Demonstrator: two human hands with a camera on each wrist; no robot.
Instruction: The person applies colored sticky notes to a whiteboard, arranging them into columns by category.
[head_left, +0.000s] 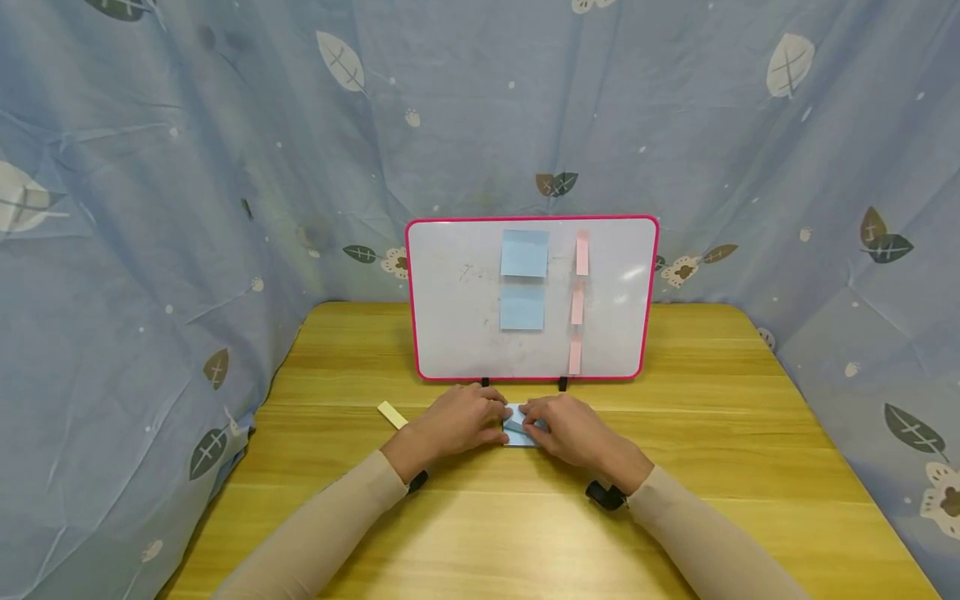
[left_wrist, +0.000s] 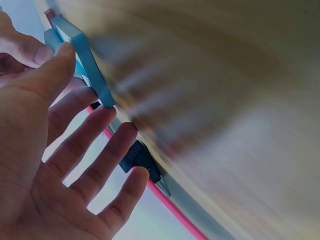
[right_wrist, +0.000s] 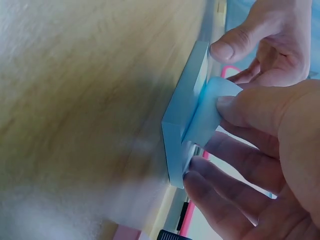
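Leaf-printed blue curtain (head_left: 465, 133) surrounds my wooden table (head_left: 480, 533) in the head view. At left of centre there, a yellow strip (head_left: 391, 414) lies near my left wrist. Next comes my left hand (head_left: 461, 421), at the left end of the blue pad (head_left: 519, 439), which lies on the table at lower centre. From above, its fingers look bunched; the left wrist view shows them loosely spread, gripping nothing, with fingertips at the pad's edge. Above the pad, the red-rimmed whiteboard (head_left: 457, 342) stands with two blue notes (head_left: 524, 252) around its middle and three pink notes (head_left: 582, 252) in a column to their right. Faint marks (head_left: 467, 272) left of the blue notes are too weak for me to read.

To the right of the pad is my right hand (head_left: 573, 429). The right wrist view shows what the head view half hides: my thumb and forefinger pinch a blue sheet (right_wrist: 212, 107) that curls up from the pad, while my other fingers are loosely bent, tips by the pad's end. At the lower left of that frame, a pink block (right_wrist: 127, 233) pokes in beside a ridged black foot (right_wrist: 171, 235); my right hand seems to cover the block from above.
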